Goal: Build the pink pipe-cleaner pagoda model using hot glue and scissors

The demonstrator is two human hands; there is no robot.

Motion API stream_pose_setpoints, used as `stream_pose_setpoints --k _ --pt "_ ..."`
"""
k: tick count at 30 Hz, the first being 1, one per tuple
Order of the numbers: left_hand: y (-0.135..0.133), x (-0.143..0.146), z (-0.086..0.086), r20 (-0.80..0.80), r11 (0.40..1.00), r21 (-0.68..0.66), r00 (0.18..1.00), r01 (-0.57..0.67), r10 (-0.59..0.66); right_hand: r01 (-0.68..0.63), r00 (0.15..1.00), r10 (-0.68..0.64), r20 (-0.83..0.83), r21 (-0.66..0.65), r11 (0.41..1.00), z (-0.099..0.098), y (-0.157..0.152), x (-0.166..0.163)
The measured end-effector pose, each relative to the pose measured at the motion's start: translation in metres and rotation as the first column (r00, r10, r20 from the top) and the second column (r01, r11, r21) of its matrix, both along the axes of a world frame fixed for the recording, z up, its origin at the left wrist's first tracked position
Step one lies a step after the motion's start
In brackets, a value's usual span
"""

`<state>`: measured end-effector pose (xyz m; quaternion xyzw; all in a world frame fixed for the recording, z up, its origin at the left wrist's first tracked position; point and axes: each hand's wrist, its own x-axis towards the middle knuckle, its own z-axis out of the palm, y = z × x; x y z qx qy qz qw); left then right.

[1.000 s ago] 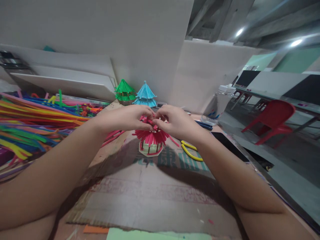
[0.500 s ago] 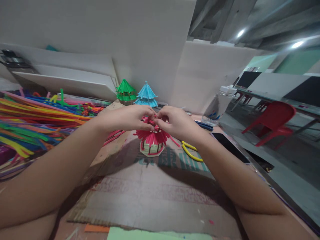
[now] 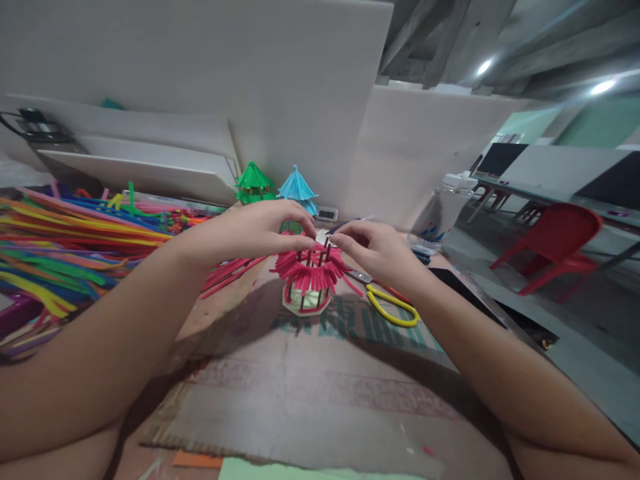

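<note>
In the middle of the cardboard stands a small model pavilion (image 3: 311, 277), with a fringed red pipe-cleaner roof tier, brown posts and a pale, many-sided base edged in red. Several posts rise above the red tier. At its top left, my left hand (image 3: 273, 230) bends over with thumb and index fingertips close together at a post top. My right hand (image 3: 377, 248) pinches at a brown post on the right side of the top. Whether anything small sits between the fingertips cannot be made out. Yellow-handled scissors (image 3: 393, 310) lie right of the model, partly under my right hand.
Behind stand a green roofed model (image 3: 255, 181) and a blue one (image 3: 296, 187). Colourful pipe cleaners (image 3: 75, 230) pile up at left, with red strips (image 3: 233, 273) nearer the model. A clear plastic bottle (image 3: 447, 210) and a dark flat object (image 3: 467, 293) are at right.
My hands, close together over the model's top before, have moved apart, the right one to the right. The post tops and the scissors' blades now show. The view has shifted slightly.
</note>
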<state>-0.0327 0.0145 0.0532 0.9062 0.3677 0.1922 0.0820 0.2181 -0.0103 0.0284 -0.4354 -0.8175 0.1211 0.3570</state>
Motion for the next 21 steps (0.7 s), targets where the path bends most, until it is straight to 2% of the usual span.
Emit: stream_pose_setpoints --k 6,11,15,21 --pt "-0.003 0.005 0.002 0.089 0.996 0.092 0.996 -0.014 0.006 -0.049 0.998 0.046 -0.034 -0.097 0.994 -0.012 0.001 -0.001" --pt "-0.002 0.007 -0.001 0.054 0.997 0.071 0.998 -0.034 0.031 -0.060 0.998 0.056 -0.029 -0.162 0.985 -0.015 0.000 -0.007" --pt "-0.003 0.010 -0.003 0.075 0.998 0.067 0.997 -0.008 0.003 -0.070 0.997 0.075 0.020 -0.183 0.981 -0.020 0.003 -0.010" --pt "-0.009 0.017 -0.003 0.027 0.993 0.115 1.000 0.012 -0.015 -0.073 0.997 0.076 0.006 -0.232 0.970 -0.024 0.005 -0.013"
